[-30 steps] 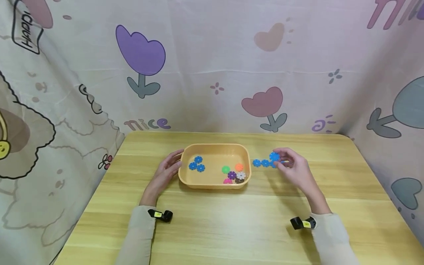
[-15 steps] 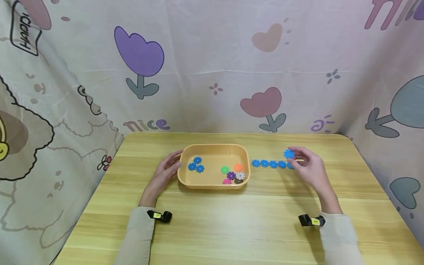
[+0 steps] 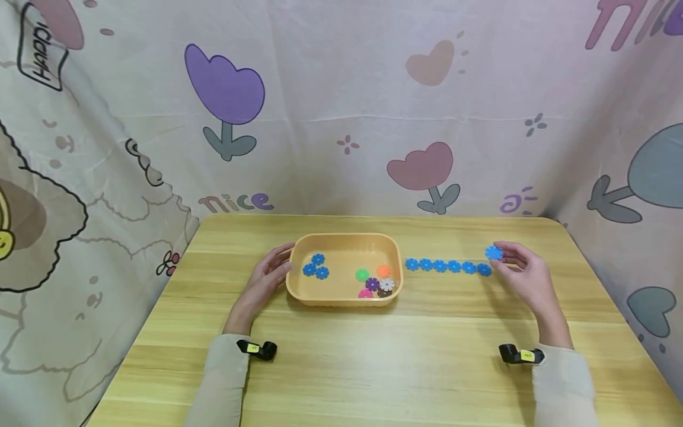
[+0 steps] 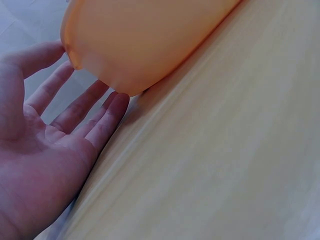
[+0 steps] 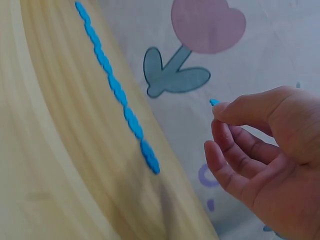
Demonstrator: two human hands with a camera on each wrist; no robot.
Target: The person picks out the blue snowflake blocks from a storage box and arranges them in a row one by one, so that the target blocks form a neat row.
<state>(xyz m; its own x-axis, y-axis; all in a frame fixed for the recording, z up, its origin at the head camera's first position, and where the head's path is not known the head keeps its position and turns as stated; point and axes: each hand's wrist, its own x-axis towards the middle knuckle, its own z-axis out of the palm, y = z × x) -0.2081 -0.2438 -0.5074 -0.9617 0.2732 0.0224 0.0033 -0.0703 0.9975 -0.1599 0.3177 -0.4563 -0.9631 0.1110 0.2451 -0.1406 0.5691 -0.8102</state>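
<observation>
My right hand [image 3: 527, 274] pinches a blue interlocking disc [image 3: 494, 252] between thumb and fingertips. The disc is raised above the right end of a row of several blue discs [image 3: 440, 265] lying on the table. In the right wrist view the held disc [image 5: 214, 102] shows only as a thin edge past the thumb, apart from the row [image 5: 117, 92]. My left hand [image 3: 264, 283] rests against the left end of a yellow tray [image 3: 344, 301]. The left wrist view shows its fairly straight fingers [image 4: 112, 117] touching the tray's outer wall [image 4: 135, 55].
Three blue discs [image 3: 317, 267] lie in the tray's left part. Green [image 3: 362, 275], orange [image 3: 383, 271], purple [image 3: 372, 284], white [image 3: 386, 284], pink and dark brown discs gather at its right. A patterned cloth [image 3: 320, 118] hangs behind the wooden table [image 3: 373, 367].
My right hand has moved rightward along the row with a blue disc pinched, uncovering the row's right end. My left hand and the tray have stayed in place.
</observation>
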